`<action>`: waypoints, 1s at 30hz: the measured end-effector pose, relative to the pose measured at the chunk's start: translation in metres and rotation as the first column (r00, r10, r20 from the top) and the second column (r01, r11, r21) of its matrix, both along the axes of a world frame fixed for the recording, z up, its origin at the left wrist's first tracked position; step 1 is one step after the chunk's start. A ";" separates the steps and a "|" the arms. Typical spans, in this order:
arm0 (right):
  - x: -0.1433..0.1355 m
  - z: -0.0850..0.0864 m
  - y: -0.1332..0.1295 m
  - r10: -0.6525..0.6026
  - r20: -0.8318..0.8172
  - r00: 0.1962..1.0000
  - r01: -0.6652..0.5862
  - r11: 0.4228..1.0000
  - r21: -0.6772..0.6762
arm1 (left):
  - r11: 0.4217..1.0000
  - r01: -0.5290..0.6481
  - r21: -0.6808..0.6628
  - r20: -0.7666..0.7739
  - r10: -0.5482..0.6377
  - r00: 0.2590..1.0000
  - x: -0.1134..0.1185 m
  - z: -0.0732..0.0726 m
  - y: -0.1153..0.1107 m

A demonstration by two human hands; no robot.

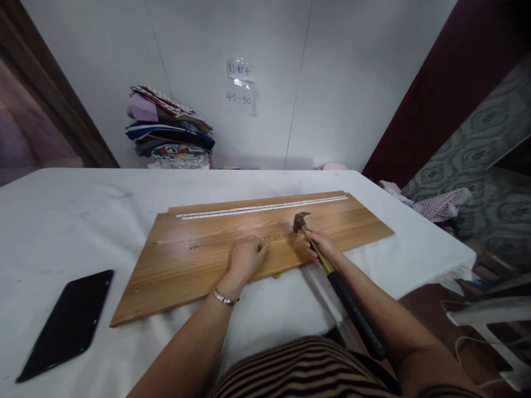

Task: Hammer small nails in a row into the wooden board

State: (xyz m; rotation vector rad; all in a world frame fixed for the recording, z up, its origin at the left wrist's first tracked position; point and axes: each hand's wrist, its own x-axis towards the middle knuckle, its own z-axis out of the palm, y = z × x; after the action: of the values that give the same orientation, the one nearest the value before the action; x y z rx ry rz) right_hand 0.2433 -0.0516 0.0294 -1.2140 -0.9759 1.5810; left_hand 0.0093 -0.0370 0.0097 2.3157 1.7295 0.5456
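Note:
A wooden board (166,271) lies flat on the white-covered table. My right hand (321,247) grips a claw hammer (300,221) high on its yellowish shaft, close to the head. The hammer's black grip points back toward my body, and its head is over the board. My left hand (248,257) rests on the board with its fingers curled together; anything between the fingertips is hidden. From there a short row of small nails (280,236) runs toward the hammer. Some loose nails (193,247) lie on the board to the left.
Two white strips with markings (265,208) run along the board's far edge. A black phone or tablet (68,320) lies at the table's left. Folded clothes (170,130) are piled by the wall, which bears paper notes (240,99). A white plastic chair (493,326) stands at the right.

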 end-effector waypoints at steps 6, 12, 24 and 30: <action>0.001 0.000 -0.002 -0.015 0.019 1.000 0.015 1.000 -0.001 | 0.999 0.021 0.030 -0.003 -0.021 1.000 0.000 -0.002 0.001; -0.001 0.001 -0.001 0.000 0.012 1.000 0.000 1.000 0.005 | 1.000 0.014 0.019 -0.009 -0.014 1.000 0.000 -0.001 0.001; -0.002 0.003 -0.001 -0.003 0.025 1.000 0.003 1.000 0.002 | 1.000 0.011 0.007 0.021 -0.012 1.000 0.000 0.000 0.000; -0.003 0.005 -0.002 -0.005 0.011 1.000 0.005 1.000 -0.015 | 1.000 0.009 0.022 -0.004 -0.009 1.000 0.000 0.001 0.000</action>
State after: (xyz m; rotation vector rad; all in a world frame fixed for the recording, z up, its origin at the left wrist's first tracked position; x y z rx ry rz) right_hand 0.2403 -0.0533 0.0341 -1.2357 -0.9682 1.5823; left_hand 0.0097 -0.0373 0.0106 2.3396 1.7223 0.5623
